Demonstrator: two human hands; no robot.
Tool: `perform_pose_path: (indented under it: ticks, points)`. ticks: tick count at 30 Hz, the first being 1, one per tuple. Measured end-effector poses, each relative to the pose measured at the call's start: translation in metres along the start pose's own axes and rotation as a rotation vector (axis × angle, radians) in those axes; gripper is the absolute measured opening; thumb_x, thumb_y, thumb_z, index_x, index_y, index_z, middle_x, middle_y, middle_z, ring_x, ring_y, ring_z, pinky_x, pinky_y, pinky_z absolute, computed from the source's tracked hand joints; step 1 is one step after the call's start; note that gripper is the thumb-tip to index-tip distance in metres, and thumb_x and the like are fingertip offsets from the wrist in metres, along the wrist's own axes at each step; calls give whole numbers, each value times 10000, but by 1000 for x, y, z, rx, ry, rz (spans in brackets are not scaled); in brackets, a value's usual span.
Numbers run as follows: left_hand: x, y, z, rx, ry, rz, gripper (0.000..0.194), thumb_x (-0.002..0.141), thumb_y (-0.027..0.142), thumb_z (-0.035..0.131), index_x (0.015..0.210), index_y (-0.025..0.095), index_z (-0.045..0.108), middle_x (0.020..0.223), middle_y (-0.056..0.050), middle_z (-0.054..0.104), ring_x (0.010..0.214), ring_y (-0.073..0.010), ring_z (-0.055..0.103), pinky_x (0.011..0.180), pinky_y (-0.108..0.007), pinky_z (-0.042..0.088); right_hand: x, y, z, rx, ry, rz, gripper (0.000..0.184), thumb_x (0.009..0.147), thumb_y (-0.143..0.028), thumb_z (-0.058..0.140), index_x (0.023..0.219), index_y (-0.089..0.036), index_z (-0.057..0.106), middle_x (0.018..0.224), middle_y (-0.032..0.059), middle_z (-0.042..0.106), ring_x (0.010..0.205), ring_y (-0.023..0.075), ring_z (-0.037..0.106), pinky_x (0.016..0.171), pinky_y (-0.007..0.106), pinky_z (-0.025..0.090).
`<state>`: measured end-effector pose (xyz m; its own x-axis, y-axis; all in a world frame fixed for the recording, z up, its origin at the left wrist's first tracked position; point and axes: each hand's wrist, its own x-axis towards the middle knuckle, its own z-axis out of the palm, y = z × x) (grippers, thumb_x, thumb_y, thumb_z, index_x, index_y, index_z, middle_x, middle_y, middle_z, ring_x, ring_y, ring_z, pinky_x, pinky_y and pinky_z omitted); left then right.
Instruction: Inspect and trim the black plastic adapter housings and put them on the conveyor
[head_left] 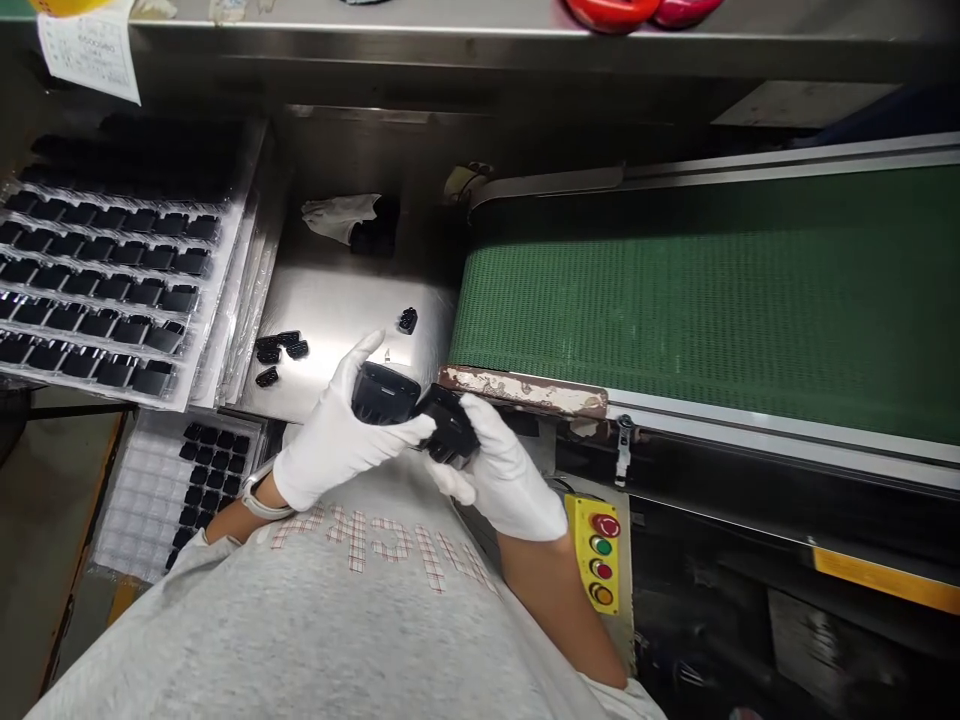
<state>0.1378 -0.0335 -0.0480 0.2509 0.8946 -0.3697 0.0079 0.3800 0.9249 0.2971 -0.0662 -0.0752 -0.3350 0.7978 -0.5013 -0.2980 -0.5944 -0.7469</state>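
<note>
White gloves cover both hands, which are close together over the near edge of the metal table (322, 300). My left hand (341, 440) is closed on a black plastic part (385, 395), thumb on its far side and fingers beneath. In my right hand (506, 470) is a second black plastic part (448, 425), pinched between thumb and fingers. The two parts meet or overlap near my left fingertips; whether they are joined I cannot tell. One small black piece (407, 320) lies just beyond the hands, and several small black pieces (281, 347) lie further left.
Stacked clear trays (202, 330) of black parts stand at the left. A lower tray (139, 490) holds smaller black pieces. A white glove (337, 215) lies at the back. To the right runs a green conveyor belt (705, 300), with a yellow button box (592, 555) below it.
</note>
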Motion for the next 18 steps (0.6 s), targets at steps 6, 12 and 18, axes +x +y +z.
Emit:
perform_pose_path:
  ticks: [6, 12, 18]
  points:
    - [-2, -4, 0, -72, -52, -37, 857, 704, 295, 805, 1423, 241, 343, 1108, -59, 672, 845, -142, 667, 815, -321, 558, -3, 0, -3, 43, 6, 18, 610, 809, -738, 474, 643, -161, 583, 373, 23, 532, 264, 75, 378, 302, 212, 238]
    - [0, -13, -5, -118, -43, 43, 358, 902, 515, 548, 1125, 237, 586, 1179, -65, 679, 580, -80, 580, 456, -214, 446, -3, 0, -1, 47, -10, 46, 589, 789, -734, 509, 763, -157, 623, 390, 13, 536, 264, 78, 372, 282, 198, 200]
    - [3, -13, -6, -231, 1, -27, 639, 914, 699, 269, 1217, 262, 623, 1099, -71, 715, 721, -162, 662, 516, -271, 490, 1, 1, -1, 123, -29, 78, 553, 788, -730, 515, 758, -184, 599, 394, 7, 535, 273, 81, 374, 298, 202, 217]
